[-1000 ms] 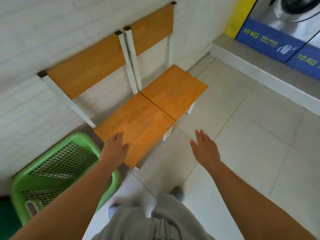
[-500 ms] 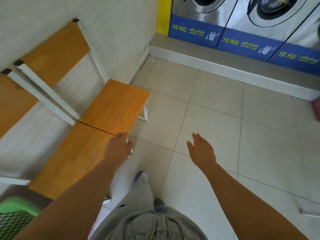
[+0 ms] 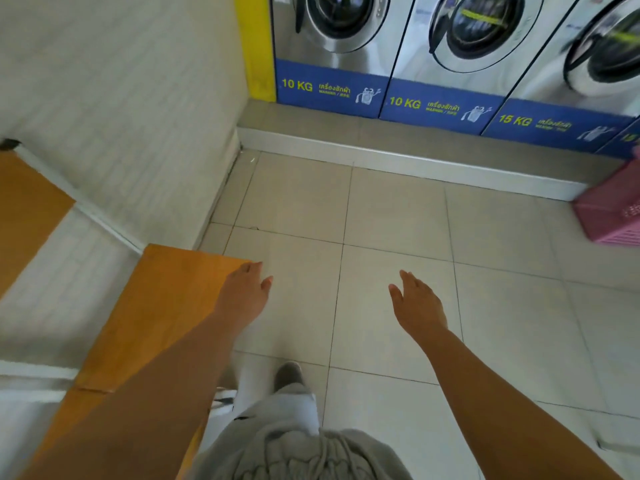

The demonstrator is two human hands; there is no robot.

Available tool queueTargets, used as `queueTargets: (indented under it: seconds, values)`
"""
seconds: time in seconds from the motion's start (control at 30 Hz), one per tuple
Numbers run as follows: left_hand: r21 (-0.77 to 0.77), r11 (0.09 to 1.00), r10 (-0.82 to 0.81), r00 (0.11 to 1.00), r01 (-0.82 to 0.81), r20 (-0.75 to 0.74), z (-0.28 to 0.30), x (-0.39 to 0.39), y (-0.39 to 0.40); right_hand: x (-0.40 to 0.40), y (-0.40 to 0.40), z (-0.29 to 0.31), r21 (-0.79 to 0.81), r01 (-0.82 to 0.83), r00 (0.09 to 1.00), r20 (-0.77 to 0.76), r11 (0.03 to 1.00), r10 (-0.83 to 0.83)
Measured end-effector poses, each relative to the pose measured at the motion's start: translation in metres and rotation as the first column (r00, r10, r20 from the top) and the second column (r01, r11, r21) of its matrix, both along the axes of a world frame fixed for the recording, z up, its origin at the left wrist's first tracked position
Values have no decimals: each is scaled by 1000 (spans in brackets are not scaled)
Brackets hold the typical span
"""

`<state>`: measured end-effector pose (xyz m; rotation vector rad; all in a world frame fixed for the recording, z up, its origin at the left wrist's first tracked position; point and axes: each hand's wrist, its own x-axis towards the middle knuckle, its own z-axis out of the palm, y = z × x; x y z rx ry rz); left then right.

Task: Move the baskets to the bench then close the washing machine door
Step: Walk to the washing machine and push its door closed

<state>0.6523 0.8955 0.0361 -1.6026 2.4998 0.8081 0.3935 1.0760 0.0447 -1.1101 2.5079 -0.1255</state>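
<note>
Head view: pink basket on tiled floor at far right edge, partly cut off, just beside raised step under washing machines. Three drum doors visible along top, blurred; cannot tell which stands ajar. Wooden worktop at left against white wall, bare. Left hand over worktop's near corner, fingers loosely spread, holding nothing. Right hand over floor, well apart from basket, fingers open and empty. Grey trousers and shoe below.
</note>
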Motion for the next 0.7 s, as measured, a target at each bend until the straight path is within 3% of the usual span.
queueTargets:
  seconds: [0.37, 0.7]
  values:
    - [25, 999, -38, 999, 37, 20, -5, -115, -167, -114, -159, 0, -38, 49, 999, 21, 998, -48]
    - [7, 999, 32, 999, -32, 11, 6, -297, -320, -299, -337, 22, -94, 23, 1000, 13, 995, -21]
